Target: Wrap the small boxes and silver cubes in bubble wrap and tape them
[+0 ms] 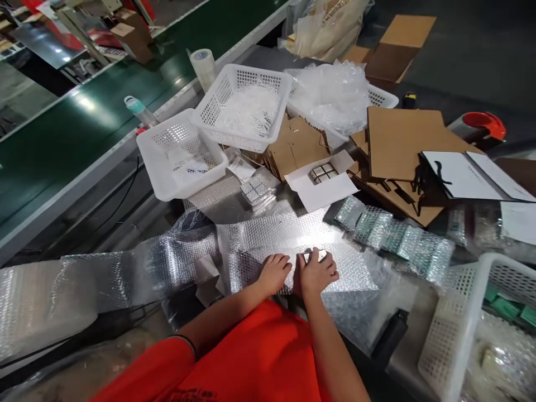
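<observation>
A sheet of silvery bubble wrap point(352, 272) lies spread in front of me. My right hand point(317, 273) is closed around a small block with silvery square panels and dark edges point(314, 255), low on the sheet; the fingers cover much of the block. Just left of it, my left hand point(274, 273) rests on the bubble wrap with its fingers loosely extended, apart from the block. A similar block of silvery squares point(324, 172) sits in an unfolded white box point(330, 192) beyond the sheet. Wrapped silvery squares point(255, 191) are stacked to its left.
White baskets point(140, 146) stand at the back left, near a tape roll point(201, 64). Flattened cardboard point(406, 139) lies at right. Bubble-wrapped green packs point(389, 234) form a row. A black tool-like object point(390, 338) and another basket point(473, 318) are at lower right.
</observation>
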Tool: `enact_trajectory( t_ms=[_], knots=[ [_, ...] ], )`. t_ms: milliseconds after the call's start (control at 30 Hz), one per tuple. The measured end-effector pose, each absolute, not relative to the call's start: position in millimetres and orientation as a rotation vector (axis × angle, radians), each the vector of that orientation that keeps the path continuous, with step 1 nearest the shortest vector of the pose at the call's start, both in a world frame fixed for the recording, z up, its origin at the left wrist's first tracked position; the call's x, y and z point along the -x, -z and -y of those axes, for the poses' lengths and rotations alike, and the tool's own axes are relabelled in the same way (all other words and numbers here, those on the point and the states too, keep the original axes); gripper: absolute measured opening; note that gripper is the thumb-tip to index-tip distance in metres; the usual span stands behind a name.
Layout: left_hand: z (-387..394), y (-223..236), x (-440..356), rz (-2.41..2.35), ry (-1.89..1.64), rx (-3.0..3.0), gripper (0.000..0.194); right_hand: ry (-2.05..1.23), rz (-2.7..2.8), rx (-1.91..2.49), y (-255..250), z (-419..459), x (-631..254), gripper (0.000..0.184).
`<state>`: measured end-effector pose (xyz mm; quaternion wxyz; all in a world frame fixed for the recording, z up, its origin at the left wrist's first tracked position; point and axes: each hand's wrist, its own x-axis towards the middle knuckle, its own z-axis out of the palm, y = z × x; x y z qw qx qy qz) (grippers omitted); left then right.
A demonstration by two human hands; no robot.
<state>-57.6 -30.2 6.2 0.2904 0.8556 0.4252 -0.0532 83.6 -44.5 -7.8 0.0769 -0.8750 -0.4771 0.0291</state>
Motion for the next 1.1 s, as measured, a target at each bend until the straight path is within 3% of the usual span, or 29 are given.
enact_trajectory(
  t_ms=[233, 400, 467, 600, 667, 900, 1100],
  knots=[
    [23.7, -9.7, 58.2, -1.109, 0.173, -2.316, 0.036, -0.203, 1.451, 2.635, -7.8, 44.0, -79.6, 0.062],
    [19.9, -23.2, 49.6, -1.201, 0.160, -2.224, 0.035, -0.175, 1.347, 2.424, -17.5, 60.5, -132.7, 0.068],
    [21.1, -29.3, 36.2, -1.293, 0.133, -2.168, 0.047, -0.161, 1.230, 2.418, -13.9, 69.3, -171.4, 0.062],
    [25.9, -36.8, -4.6, -1.394, 0.214, -2.094, 0.108, -0.293, 1.067, 2.624, -1.0, 77.2, -235.1, 0.052],
    [27.1, -38.4, -24.3, -1.413, 0.285, -2.085, 0.122, -0.435, 1.068, 2.705, 2.2, 74.0, -249.9, 0.049],
    [20.0, -47.4, -55.1, -1.435, 0.437, -2.087, 0.114, -0.712, 1.063, 2.685, -2.4, 57.6, -258.0, 0.026],
    [19.7, -50.4, -57.4, -1.474, 0.417, -2.080, 0.099, -0.812, 1.112, 2.546, -16.7, 62.9, -261.9, 0.018]
  ],
)
